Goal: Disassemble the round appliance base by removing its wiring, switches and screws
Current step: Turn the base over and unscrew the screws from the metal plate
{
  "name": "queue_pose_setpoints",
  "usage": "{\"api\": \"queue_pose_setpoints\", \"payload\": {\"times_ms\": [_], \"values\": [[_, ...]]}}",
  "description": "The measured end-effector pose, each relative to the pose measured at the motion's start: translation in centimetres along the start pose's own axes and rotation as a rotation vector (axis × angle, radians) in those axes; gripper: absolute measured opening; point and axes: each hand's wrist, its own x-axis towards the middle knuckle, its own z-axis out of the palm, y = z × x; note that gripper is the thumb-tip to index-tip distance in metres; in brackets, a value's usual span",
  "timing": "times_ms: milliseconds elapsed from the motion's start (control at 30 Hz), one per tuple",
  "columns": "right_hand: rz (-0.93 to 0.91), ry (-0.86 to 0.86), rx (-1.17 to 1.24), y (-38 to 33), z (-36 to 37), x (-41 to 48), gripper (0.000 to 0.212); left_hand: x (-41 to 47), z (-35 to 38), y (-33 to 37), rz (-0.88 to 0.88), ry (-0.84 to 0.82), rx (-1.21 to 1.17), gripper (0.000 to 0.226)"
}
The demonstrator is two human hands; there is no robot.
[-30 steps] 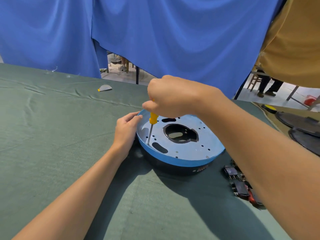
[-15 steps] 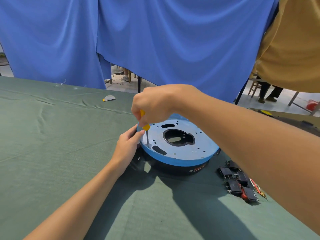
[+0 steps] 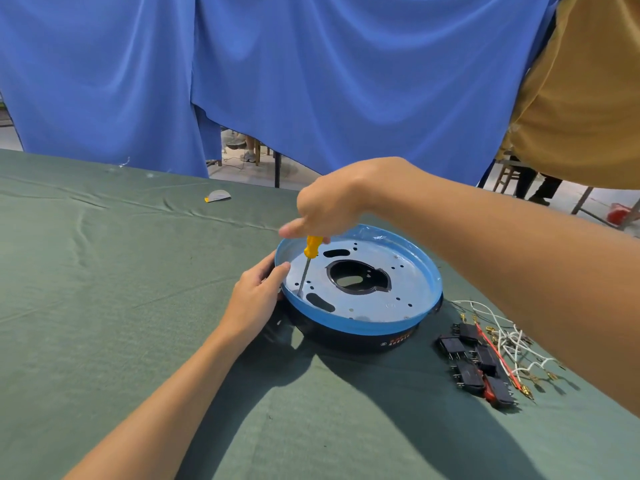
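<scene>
While left hand [image 3: 256, 293] grips base [image 3: 367, 328], right hand [image 3: 329, 206] clasps tilted screwdriver [image 3: 312, 246]

A: The base?
B: Round base [image 3: 363, 328], lying flat: black wall, blue rim, silver plate with a central hole. A yellow screwdriver [image 3: 311, 249] stands tip-down at its left.
A: Removed parts?
B: Black switches [image 3: 467, 374] and white and red wires [image 3: 512, 341] lie loose just right of it.

Cannot see the top of the screwdriver [image 3: 312, 247] handle, buried in the right hand [image 3: 330, 206], nor tell whether its tip is seated. Cannot read the orange print on the round base [image 3: 346, 337], too small. Cannot follow the wires [image 3: 512, 341] under the right forearm [image 3: 485, 244], nor name the grey scrap [image 3: 217, 195] on the desk [image 3: 104, 306], perhaps tape.
</scene>
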Motion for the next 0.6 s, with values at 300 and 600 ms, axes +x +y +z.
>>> {"api": "queue_pose_setpoints", "payload": {"times_ms": [300, 600], "values": [[-0.234, 0.202, 0.011, -1.0, -0.1, -0.7, 0.005, -0.5, -0.8, 0.4, -0.059, -0.102, -0.057, 0.046], [0.07, 0.053, 0.244, 0.5, 0.7, 0.1, 0.058, -0.8, -0.4, 0.7, -0.025, -0.086, -0.003, 0.042]]}}
